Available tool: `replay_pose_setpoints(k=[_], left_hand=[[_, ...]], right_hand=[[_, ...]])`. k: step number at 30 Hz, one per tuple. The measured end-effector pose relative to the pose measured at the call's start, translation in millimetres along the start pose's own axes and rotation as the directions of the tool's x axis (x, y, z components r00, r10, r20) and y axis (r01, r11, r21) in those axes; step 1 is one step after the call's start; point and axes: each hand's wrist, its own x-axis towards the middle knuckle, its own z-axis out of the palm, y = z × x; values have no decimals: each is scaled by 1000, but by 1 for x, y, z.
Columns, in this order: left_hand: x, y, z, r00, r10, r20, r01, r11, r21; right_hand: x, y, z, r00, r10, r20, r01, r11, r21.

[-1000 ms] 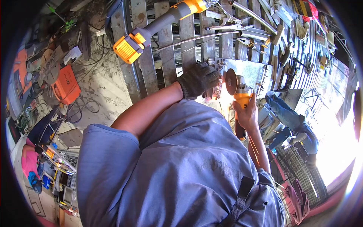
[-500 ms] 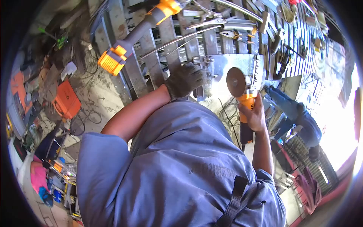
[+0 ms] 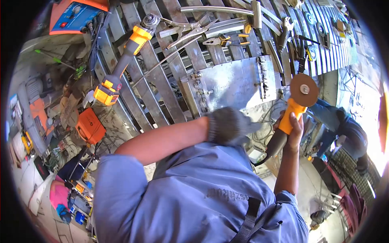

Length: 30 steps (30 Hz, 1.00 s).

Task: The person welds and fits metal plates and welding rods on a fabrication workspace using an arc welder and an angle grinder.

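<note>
My bare right hand [image 3: 296, 131] grips an orange and black angle grinder [image 3: 288, 123] by its body. Its brown disc [image 3: 304, 90] faces up, apart from the metal. My left hand [image 3: 229, 126], in a dark knitted glove, is in front of my belly with blurred fingers stretched toward the grinder; nothing shows in it. Just beyond the glove, a flat metal plate [image 3: 233, 83] lies on the slatted metal bench [image 3: 162, 81]. Rough, hinge-like metal pieces [image 3: 264, 79] run along its right side, with similar ones on its left.
A second orange and black grinder [image 3: 123, 60] lies on the bench at left. Pliers [image 3: 227, 40], locking clamps [image 3: 190, 30] and a hammer [image 3: 256, 14] lie beyond the plate. An orange case [image 3: 90, 125] sits on the floor. Another person [image 3: 348, 129] bends down at right.
The grinder has moved right and tilted, its disc now beyond the plate's right edge. My gloved hand has come off the plate's left side, moving right and toward my body. The view has shifted.
</note>
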Motion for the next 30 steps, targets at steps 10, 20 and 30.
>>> replay_pose_setpoints(k=[10, 20, 30], left_hand=[[201, 70, 76, 991, -37, -126, 44, 997, 60], [272, 83, 119, 971, 149, -187, -70, 924, 376], [266, 84, 72, 990, -136, -22, 134, 909, 396]], right_hand=[[56, -34, -127, 993, -33, -110, 56, 973, 222], [66, -36, -198, 1000, -4, -20, 13, 879, 477], [240, -46, -252, 996, -49, 68, 66, 960, -274]])
